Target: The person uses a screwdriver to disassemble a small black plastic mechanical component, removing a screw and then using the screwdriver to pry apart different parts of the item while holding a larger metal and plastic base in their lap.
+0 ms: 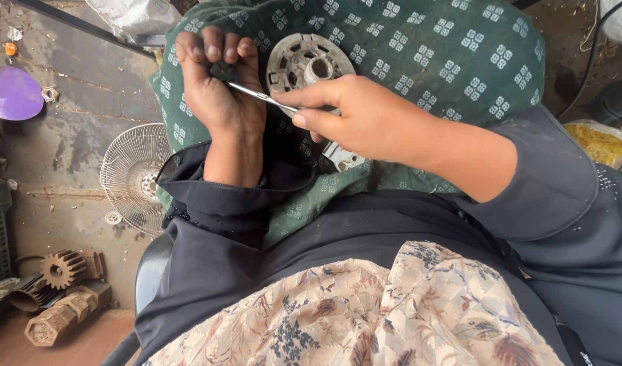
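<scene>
My left hand is curled into a fist around a small dark part, which its fingers mostly hide. My right hand pinches a thin metal tool whose tip goes into the left fist. A round grey metal motor housing with slots and a centre hub lies on the green patterned cloth over my lap, just behind both hands. A pale metal piece shows below my right hand.
On the concrete floor at the left lie a white wire fan guard, a purple fan blade and several rusty toothed motor cores. A black cable runs at the upper right, beside a yellow bag.
</scene>
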